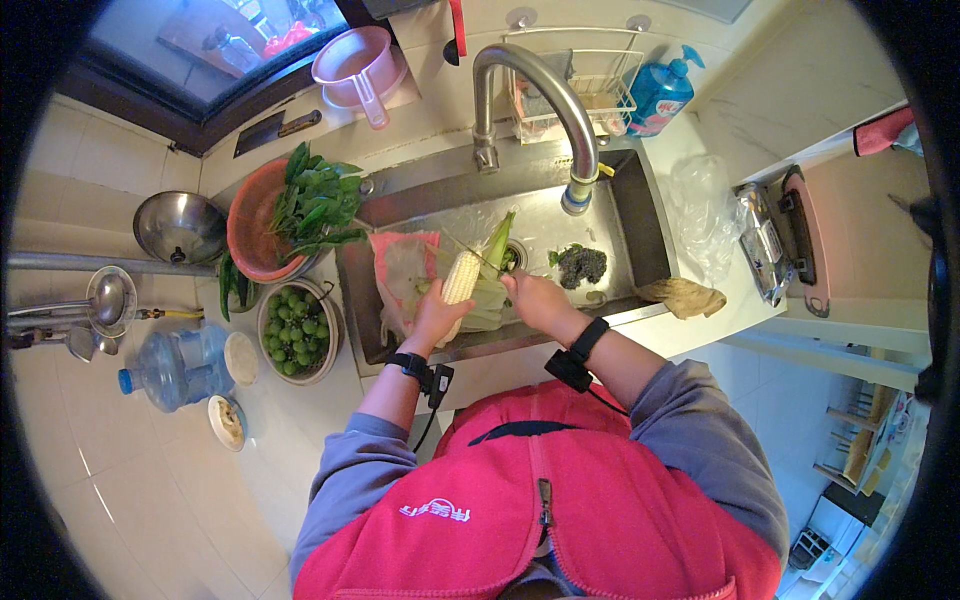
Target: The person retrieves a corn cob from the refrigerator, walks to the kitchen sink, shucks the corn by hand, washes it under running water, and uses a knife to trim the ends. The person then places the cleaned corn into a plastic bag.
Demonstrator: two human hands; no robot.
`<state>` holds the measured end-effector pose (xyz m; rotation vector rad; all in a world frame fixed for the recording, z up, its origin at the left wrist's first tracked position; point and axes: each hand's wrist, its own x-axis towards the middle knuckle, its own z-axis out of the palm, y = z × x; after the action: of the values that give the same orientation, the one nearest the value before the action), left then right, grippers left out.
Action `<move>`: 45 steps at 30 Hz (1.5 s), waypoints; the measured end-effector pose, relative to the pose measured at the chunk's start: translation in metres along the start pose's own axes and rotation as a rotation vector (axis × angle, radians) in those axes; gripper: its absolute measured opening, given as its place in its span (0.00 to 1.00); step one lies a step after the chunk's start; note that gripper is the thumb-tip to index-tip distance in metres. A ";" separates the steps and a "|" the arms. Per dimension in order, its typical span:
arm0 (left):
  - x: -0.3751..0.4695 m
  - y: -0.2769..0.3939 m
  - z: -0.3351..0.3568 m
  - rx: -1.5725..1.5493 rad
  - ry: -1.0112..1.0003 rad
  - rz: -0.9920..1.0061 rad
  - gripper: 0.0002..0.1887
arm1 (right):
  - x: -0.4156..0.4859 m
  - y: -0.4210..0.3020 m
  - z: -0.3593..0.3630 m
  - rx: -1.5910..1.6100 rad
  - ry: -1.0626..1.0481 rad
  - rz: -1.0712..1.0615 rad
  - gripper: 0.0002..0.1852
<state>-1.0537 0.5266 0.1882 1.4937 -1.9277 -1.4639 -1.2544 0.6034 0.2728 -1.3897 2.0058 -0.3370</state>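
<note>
My left hand (437,313) grips a pale, husked ear of corn (461,277) by its lower part, over the left side of the steel sink (652,217). Just to its right, my right hand (541,298) has its fingers closed near a thin, dark strand or stem; what exactly it holds is too small to tell. Green corn husk (500,241) stands up behind the hands, and more husk (484,307) lies below and between them. A pink-edged plastic bag (401,274) lies in the sink at the left. A dark, clumped leafy thing (582,265) rests on the sink floor at the right.
A curved faucet (536,60) arches over the sink. Left of it stand an orange basin (251,225) with leafy greens (319,199) and a basket of green fruit (298,330). A cleaver (262,135) lies behind. A brown cloth (682,297) drapes the right front edge, near a clear plastic bag (701,214).
</note>
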 end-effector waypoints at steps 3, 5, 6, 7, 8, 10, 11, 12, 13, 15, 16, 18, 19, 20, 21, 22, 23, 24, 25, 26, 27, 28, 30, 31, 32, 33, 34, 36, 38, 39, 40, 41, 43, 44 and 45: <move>0.004 -0.005 0.006 -0.035 -0.016 -0.004 0.27 | 0.007 0.002 0.004 0.003 0.021 -0.014 0.25; 0.006 -0.009 0.009 -0.039 -0.037 0.017 0.28 | 0.014 0.003 0.007 -0.010 0.016 -0.035 0.24; 0.008 -0.011 0.009 -0.089 -0.046 0.020 0.28 | 0.014 0.006 0.008 0.014 0.039 -0.072 0.24; 0.009 -0.012 0.009 -0.129 -0.069 0.031 0.28 | 0.015 0.008 0.009 0.000 0.019 -0.039 0.24; 0.009 -0.012 0.009 -0.132 -0.068 0.010 0.29 | 0.012 0.012 0.009 0.019 0.025 -0.037 0.24; 0.009 -0.012 0.008 -0.069 -0.145 -0.005 0.28 | 0.013 0.015 0.009 0.018 0.021 -0.046 0.24; 0.010 -0.010 0.007 0.004 -0.150 -0.016 0.28 | 0.013 0.016 0.009 -0.001 0.012 -0.056 0.24; 0.010 -0.008 0.007 -0.048 -0.147 -0.030 0.28 | 0.015 0.016 0.010 -0.054 -0.025 0.001 0.24; 0.009 -0.006 0.008 -0.078 -0.126 -0.032 0.28 | 0.016 0.016 0.010 -0.020 0.019 -0.068 0.24; 0.012 0.000 0.006 -0.092 -0.120 -0.028 0.28 | 0.020 0.015 0.011 0.011 0.076 -0.110 0.24; 0.014 0.002 0.001 -0.073 -0.139 -0.029 0.28 | 0.020 0.015 0.011 -0.013 0.056 -0.072 0.23; 0.016 0.005 -0.005 -0.091 -0.159 -0.048 0.28 | 0.018 0.016 0.012 0.022 0.090 -0.098 0.23; 0.016 0.007 -0.009 -0.128 -0.161 -0.066 0.27 | 0.016 0.018 0.011 -0.012 0.067 -0.063 0.23; 0.015 0.008 -0.011 -0.177 -0.150 -0.059 0.27 | 0.013 0.020 0.011 -0.027 0.056 -0.066 0.22; 0.015 0.009 -0.012 -0.234 -0.168 -0.108 0.27 | 0.013 0.021 0.011 -0.092 0.021 0.000 0.22; 0.014 0.011 -0.013 -0.299 -0.177 -0.133 0.27 | 0.013 0.022 0.012 -0.025 0.062 -0.078 0.22; 0.014 0.012 -0.013 -0.367 -0.186 -0.157 0.27 | 0.014 0.022 0.012 -0.012 0.078 -0.089 0.21; 0.013 0.014 -0.012 -0.323 -0.203 -0.166 0.27 | 0.016 0.021 0.013 0.001 0.046 -0.068 0.21; 0.013 0.017 -0.012 -0.274 -0.219 -0.172 0.27 | 0.020 0.021 0.013 -0.005 0.098 -0.097 0.21; 0.013 0.020 -0.012 -0.227 -0.250 -0.154 0.27 | 0.024 0.019 0.014 -0.009 0.102 -0.093 0.21; 0.013 0.023 -0.014 -0.205 -0.249 -0.181 0.27 | 0.027 0.019 0.015 0.025 0.157 -0.140 0.21; 0.013 0.026 -0.014 -0.190 -0.265 -0.180 0.28 | 0.028 0.020 0.015 -0.002 0.105 -0.082 0.21; 0.011 0.031 -0.013 -0.172 -0.298 -0.185 0.29 | 0.028 0.027 0.018 -0.012 0.076 -0.037 0.22; 0.008 0.032 -0.010 -0.166 -0.311 -0.191 0.29 | 0.028 0.031 0.020 0.003 0.075 -0.063 0.22; 0.006 0.034 -0.008 -0.157 -0.324 -0.196 0.29 | 0.029 0.036 0.022 0.000 0.058 -0.055 0.22; 0.004 0.035 -0.005 -0.136 -0.337 -0.180 0.29 | 0.030 0.040 0.026 0.007 0.032 -0.047 0.23; 0.003 0.037 -0.003 -0.116 -0.351 -0.162 0.29 | 0.034 0.045 0.029 0.015 0.061 -0.056 0.23; 0.003 0.038 -0.002 -0.201 -0.334 -0.174 0.28 | 0.045 0.054 0.035 0.065 0.118 -0.103 0.24; 0.006 0.038 -0.005 -0.411 -0.270 -0.228 0.27 | 0.044 0.066 0.041 0.154 0.109 -0.072 0.25; 0.009 0.036 -0.008 -0.394 -0.281 -0.235 0.27 | 0.043 0.071 0.042 0.158 0.076 -0.006 0.25; 0.011 0.034 -0.012 -0.375 -0.296 -0.243 0.27 | 0.041 0.077 0.041 0.205 0.009 0.040 0.29; 0.014 0.032 -0.014 -0.353 -0.313 -0.251 0.28 | 0.039 0.080 0.041 0.251 0.015 0.022 0.29; 0.012 0.024 -0.015 -0.423 -0.341 -0.324 0.33 | 0.035 0.082 0.036 0.278 0.040 0.027 0.29; 0.011 0.020 -0.015 -0.461 -0.364 -0.367 0.36 | 0.033 0.080 0.033 0.296 0.033 0.004 0.28; 0.010 0.016 -0.014 -0.462 -0.363 -0.346 0.37 | 0.032 0.077 0.029 0.305 0.033 -0.018 0.28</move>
<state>-1.0567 0.5096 0.2046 1.4574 -1.3829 -2.2797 -1.2983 0.6094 0.1965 -1.2162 1.8758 -0.6484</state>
